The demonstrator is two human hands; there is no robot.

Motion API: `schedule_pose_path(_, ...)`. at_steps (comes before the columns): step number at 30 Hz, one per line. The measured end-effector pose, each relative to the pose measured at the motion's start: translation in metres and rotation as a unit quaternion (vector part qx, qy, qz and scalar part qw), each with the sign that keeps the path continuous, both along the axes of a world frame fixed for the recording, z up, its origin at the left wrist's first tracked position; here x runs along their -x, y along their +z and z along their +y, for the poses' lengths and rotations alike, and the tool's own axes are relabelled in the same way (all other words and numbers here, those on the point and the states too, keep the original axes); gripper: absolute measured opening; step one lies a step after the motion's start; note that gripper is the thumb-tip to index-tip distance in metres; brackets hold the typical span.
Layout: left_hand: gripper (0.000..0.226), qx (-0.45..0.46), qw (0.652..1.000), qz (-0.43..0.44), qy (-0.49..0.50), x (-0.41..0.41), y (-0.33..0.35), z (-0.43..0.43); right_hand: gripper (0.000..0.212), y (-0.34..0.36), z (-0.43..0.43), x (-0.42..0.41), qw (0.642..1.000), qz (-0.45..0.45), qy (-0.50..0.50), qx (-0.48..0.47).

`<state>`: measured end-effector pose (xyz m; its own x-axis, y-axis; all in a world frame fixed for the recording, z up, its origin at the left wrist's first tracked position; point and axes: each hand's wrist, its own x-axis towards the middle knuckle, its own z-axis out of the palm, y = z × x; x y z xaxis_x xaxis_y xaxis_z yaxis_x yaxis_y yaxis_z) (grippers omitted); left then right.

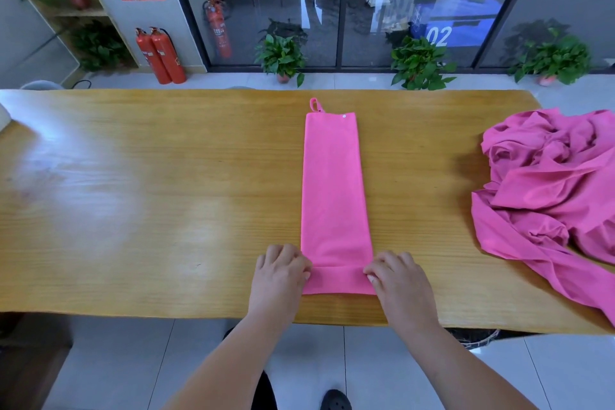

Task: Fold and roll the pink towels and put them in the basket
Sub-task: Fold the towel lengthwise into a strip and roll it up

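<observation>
Left hand (283, 268) and right hand (396, 273) pinch the near first turn of the folded pink towel (334, 193) on the tabletop (149, 193), where even, tight rolling should keep edges square.

We see a long wooden table (166, 210) spanning the middle of the frame, its glossy top glaring pale at left. At centre a folded pink towel (334, 193) lies flat as a narrow strip, near end turned over, hanging loop (314, 105) at the top. A crumpled heap of pink towels (549, 183) lies at right.
</observation>
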<state>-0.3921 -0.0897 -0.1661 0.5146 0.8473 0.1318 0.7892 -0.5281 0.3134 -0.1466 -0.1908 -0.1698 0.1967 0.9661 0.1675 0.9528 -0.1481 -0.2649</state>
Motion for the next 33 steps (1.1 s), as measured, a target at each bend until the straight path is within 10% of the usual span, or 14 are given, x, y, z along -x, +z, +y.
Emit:
schedule_pose_path(7,0.042,-0.016,0.998,0.016,-0.061,0.017,-0.010,-0.016,0.033,-0.011,-0.018,-0.001,0.997,-0.061,0.051,-0.002)
schedule_pose_path(21,0.050,0.148,0.988,-0.006,0.038,0.020,-0.005,-0.007,0.044,0.008,-0.013,-0.004,0.975,0.190,-0.022,0.116)
schedule_pose_path(28,0.018,0.036,0.998,-0.037,0.033,-0.001,0.008,0.005,0.022,0.010,0.007,-0.002,0.999,0.028,-0.033,0.003)
schedule_pose_path(33,0.042,-0.072,0.995,0.037,-0.064,0.003,-0.001,-0.009,0.016,-0.004,-0.003,0.001,0.997,-0.070,0.024,-0.028)
